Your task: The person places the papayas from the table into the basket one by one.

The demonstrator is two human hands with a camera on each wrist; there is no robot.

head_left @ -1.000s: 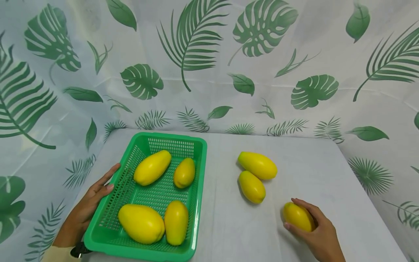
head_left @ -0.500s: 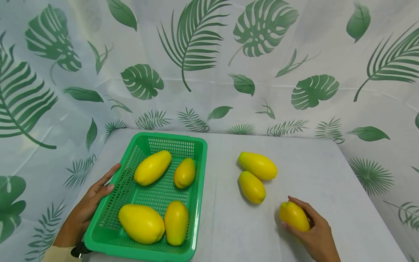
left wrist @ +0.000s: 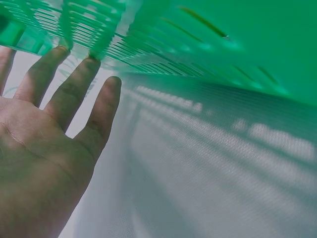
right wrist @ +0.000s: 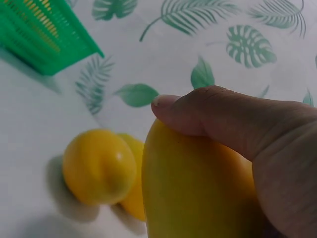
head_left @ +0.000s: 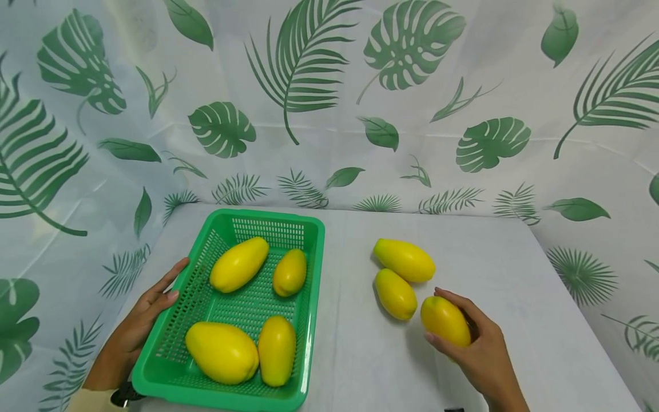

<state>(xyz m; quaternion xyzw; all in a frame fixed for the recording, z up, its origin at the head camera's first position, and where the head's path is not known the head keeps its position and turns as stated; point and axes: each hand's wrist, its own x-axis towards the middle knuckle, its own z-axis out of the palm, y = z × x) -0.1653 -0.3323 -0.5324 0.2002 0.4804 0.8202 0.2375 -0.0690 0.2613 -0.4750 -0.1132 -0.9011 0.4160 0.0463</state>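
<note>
My right hand (head_left: 479, 349) grips a small yellow papaya (head_left: 445, 321), raised above the table with its shadow to the lower left. In the right wrist view the thumb lies along the top of this papaya (right wrist: 198, 183). Just beyond, a second small papaya (head_left: 395, 294) touches a longer papaya (head_left: 404, 260) with a greenish tip. My left hand (head_left: 141, 320) rests against the left side of a green plastic basket (head_left: 315, 297). Straight, spread fingers touch the slotted wall from outside in the left wrist view. Inside the basket lie a long papaya (head_left: 239, 265), a large papaya (head_left: 222, 352) and two smaller ones.
A white cloth (head_left: 360, 366) covers the table. Behind and at the sides hangs a white sheet (head_left: 329, 126) printed with green leaves. The basket's right rim stands between the right hand and the papayas in the basket.
My right hand has lifted the small papaya off the table and moved it left and away from me, towards the other two. The left hand and basket stay put.
</note>
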